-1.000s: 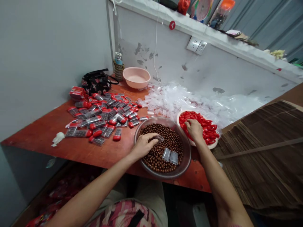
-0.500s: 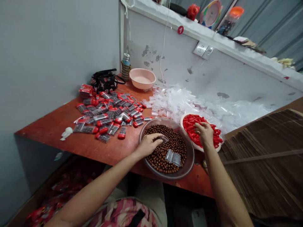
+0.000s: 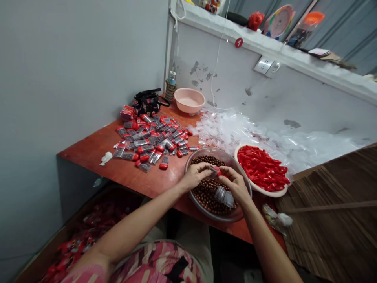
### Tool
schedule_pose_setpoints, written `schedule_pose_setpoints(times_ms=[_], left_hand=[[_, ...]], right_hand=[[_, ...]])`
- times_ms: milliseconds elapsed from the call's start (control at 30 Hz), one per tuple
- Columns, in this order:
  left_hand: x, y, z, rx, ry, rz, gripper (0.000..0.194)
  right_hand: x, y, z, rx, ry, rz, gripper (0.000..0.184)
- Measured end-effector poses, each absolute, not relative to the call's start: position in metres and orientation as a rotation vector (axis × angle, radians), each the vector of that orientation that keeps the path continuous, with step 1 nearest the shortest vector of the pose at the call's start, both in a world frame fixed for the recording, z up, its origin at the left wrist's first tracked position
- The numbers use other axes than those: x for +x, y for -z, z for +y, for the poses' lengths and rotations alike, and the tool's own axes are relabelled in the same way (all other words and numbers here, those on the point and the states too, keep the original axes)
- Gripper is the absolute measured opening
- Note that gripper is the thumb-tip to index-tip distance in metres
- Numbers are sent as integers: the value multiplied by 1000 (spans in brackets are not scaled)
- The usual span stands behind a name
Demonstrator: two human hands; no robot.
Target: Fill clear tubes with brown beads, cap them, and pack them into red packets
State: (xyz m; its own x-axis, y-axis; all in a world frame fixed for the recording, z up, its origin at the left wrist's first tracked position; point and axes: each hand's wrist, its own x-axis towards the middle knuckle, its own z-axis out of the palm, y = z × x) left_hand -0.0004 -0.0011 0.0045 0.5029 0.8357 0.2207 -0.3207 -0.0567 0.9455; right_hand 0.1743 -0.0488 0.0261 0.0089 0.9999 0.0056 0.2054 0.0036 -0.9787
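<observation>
Both forearms angle in over the table edge, the left from about seven o'clock and the right from about five, and the hands meet above the metal bowl [image 3: 232, 160]. The left hand [image 3: 196, 175] sits at the bowl's ten o'clock side, back of the hand upward, with thumb and fingers pinched together on a small clear case [image 3: 212, 171]. The right hand [image 3: 234, 182] comes in from the three o'clock side, fingers curled toward the left hand, thumb and fingertips closed on a red cap [image 3: 218, 170] at the case's end. Whether the cap is fully seated cannot be told.

Below the hands, brown beads [image 3: 206, 196] fill the bowl, and two clear cases [image 3: 227, 199] lie on them toward five o'clock. From the bowl, a pale basin [image 3: 266, 192] heaped with red caps [image 3: 262, 167] stands just beside it between two and three o'clock; capped cases [image 3: 156, 139] lie piled at ten o'clock, and clear plastic pieces [image 3: 232, 125] spread at one o'clock.
</observation>
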Motion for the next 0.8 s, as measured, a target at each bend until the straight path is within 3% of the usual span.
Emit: schedule_pose_setpoints(times_ms=[200,333,467,800], left_hand=[[-1,-2,-1,1364,-1006,444,24],[-1,-4,-2,1364,-987,444,24],[1,-3,-1,1401,-1036,523,24],[-1,-5,-3,1567,-993,529,25]], right_hand=[[177,-29,-49,-1426,-1070,-1412,25],[178,-29,-49,-1373,-1024,-1378,35],[184,-30,-50,-1399,-817,-1454,38],[171,-33,-52,-1544,-218,-1794,25]])
